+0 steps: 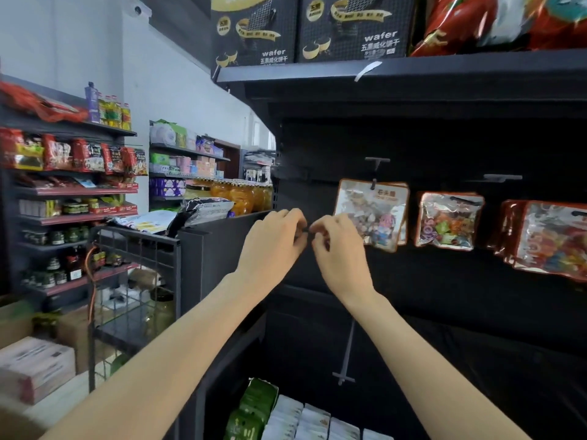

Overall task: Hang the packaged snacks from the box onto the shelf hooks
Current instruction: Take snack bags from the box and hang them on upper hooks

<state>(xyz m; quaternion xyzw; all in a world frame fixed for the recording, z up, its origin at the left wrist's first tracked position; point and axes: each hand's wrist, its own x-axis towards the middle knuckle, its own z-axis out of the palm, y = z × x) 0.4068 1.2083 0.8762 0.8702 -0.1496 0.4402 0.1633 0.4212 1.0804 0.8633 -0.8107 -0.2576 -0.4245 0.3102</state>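
left hand (pixel 273 246): I'm seeing it reaching toward the far black back panel (pixel 444 147), fingers curling, pinching a small dark piece at its fingertips; I cannot tell what the piece is.
right hand (pixel 337 252): reaching just right of the left, fingertips nearly meeting it, fingers curling onto the same dark piece.
snack packs: clear red-edged candy bags are hanging right of the hands; nearest bag (pixel 373 214) on a hook (pixel 376 168), second bag (pixel 448 220) farther right, third cluster (pixel 549 239) at right edge.
empty hook (pixel 344 357): sticking out below the hands.
top shelf: wafer boxes (pixel 352 27) sitting above.
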